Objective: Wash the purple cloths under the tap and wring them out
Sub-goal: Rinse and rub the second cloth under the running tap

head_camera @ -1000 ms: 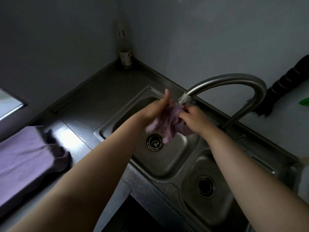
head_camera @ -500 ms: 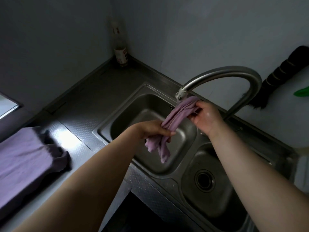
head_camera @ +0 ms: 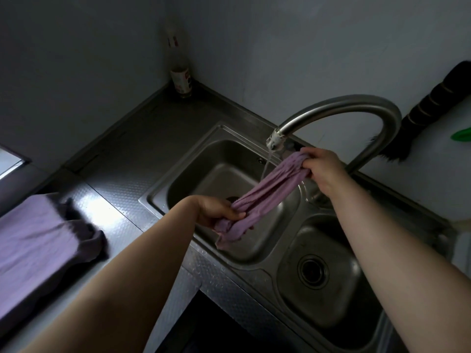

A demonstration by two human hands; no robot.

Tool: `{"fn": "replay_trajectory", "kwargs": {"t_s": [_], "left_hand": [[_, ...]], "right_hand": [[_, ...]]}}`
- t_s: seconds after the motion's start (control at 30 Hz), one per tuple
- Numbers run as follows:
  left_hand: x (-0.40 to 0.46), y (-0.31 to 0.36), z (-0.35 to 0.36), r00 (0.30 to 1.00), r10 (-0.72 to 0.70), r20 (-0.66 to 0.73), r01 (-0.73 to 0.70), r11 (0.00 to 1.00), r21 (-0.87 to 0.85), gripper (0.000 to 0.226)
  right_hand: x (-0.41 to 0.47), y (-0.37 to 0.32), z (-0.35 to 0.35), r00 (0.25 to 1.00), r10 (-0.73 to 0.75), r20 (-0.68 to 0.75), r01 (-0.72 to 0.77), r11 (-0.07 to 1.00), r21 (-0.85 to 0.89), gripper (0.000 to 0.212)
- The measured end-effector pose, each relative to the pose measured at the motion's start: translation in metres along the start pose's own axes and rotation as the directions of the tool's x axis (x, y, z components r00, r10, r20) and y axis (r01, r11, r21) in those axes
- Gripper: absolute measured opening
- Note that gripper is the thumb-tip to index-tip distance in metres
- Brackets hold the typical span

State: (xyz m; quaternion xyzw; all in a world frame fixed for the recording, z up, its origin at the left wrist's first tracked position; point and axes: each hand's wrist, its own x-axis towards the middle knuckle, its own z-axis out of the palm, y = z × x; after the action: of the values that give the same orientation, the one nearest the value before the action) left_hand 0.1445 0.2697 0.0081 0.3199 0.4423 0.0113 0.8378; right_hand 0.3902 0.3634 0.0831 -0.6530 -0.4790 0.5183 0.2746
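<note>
Bottle in counter corner; folded purple cloths left of sink. Purple cloth stretched under tap, ends gripped by left hand and right hand.

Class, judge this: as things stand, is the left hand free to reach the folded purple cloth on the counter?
Probably not yet: the left hand grips the stretched purple cloth; the folded purple cloth lies unobstructed.
</note>
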Motion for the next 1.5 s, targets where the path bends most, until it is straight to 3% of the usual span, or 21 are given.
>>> {"fn": "replay_trajectory", "kwargs": {"t_s": [0.1,0.2,0.3,0.47,0.53,0.6,0.67,0.77,0.87,0.93,1.03,1.13,1.23,1.37,1.5], "left_hand": [[0.001,0.001,0.000,1.000,0.015,-0.025,-0.016,1.000,-0.011,0.060],[0.009,-0.001,0.007,0.998,0.039,-0.040,-0.044,0.990,-0.131,0.046],[0.024,-0.004,0.023,0.982,0.117,-0.150,-0.153,0.955,-0.255,0.040],[0.041,0.009,0.048,0.935,0.250,-0.251,-0.343,0.817,-0.463,0.023],[0.048,0.020,0.051,0.909,0.255,-0.330,-0.407,0.719,-0.563,0.045],[0.053,0.033,0.051,0.882,0.207,-0.423,-0.458,0.583,-0.671,0.066],[0.046,0.047,0.054,0.861,0.145,-0.487,-0.489,0.496,-0.717,0.057],[0.041,0.056,0.065,0.778,0.264,-0.570,-0.606,0.554,-0.571,0.037],[0.049,0.060,0.080,0.697,0.442,-0.564,-0.714,0.494,-0.496,0.022],[0.049,0.066,0.084,0.674,0.523,-0.522,-0.738,0.507,-0.445,0.018],[0.041,0.074,0.085,0.671,0.465,-0.577,-0.697,0.661,-0.278,0.029],[0.037,0.073,0.079,0.680,0.354,-0.642,-0.533,0.840,-0.100,0.040],[0.036,0.068,0.078,0.682,0.314,-0.660,-0.499,0.860,-0.107,0.044],[0.031,0.063,0.081,0.694,0.355,-0.627,-0.481,0.876,-0.036,0.043],[0.014,0.058,0.064,0.674,0.382,-0.632,-0.515,0.857,-0.031,0.034]], "right_hand": [[0.009,0.004,0.003,0.995,-0.068,-0.069,0.047,0.962,-0.269,0.044],[0.013,0.007,0.012,0.992,-0.090,-0.088,0.057,0.944,-0.324,0.042],[0.015,0.014,0.025,0.995,-0.087,-0.056,0.072,0.969,-0.236,0.042],[0.011,0.016,0.042,1.000,0.005,0.019,-0.008,0.985,0.175,0.026],[-0.003,0.011,0.043,0.998,-0.004,0.056,-0.011,0.966,0.259,0.029],[-0.028,0.009,0.043,0.988,-0.052,0.146,0.038,0.994,0.103,0.024],[-0.055,0.011,0.046,0.947,-0.087,0.310,0.127,0.985,-0.113,0.019],[-0.070,0.024,0.057,0.886,-0.133,0.445,0.222,0.963,-0.155,0.023],[-0.065,0.019,0.066,0.937,-0.168,0.307,0.182,0.983,-0.018,0.035],[-0.058,0.013,0.069,0.973,-0.165,0.162,0.154,0.985,0.079,0.031],[-0.044,0.007,0.073,0.988,-0.143,0.051,0.134,0.980,0.146,0.017],[-0.032,0.003,0.078,0.991,-0.131,0.032,0.123,0.975,0.185,0.013],[-0.020,0.001,0.083,0.994,-0.108,-0.007,0.108,0.979,0.174,0.012],[0.004,0.013,0.076,0.998,-0.052,-0.037,0.061,0.950,0.306,0.006],[0.021,0.049,0.057,1.000,0.004,0.012,-0.004,0.999,0.038,0.029]]}}
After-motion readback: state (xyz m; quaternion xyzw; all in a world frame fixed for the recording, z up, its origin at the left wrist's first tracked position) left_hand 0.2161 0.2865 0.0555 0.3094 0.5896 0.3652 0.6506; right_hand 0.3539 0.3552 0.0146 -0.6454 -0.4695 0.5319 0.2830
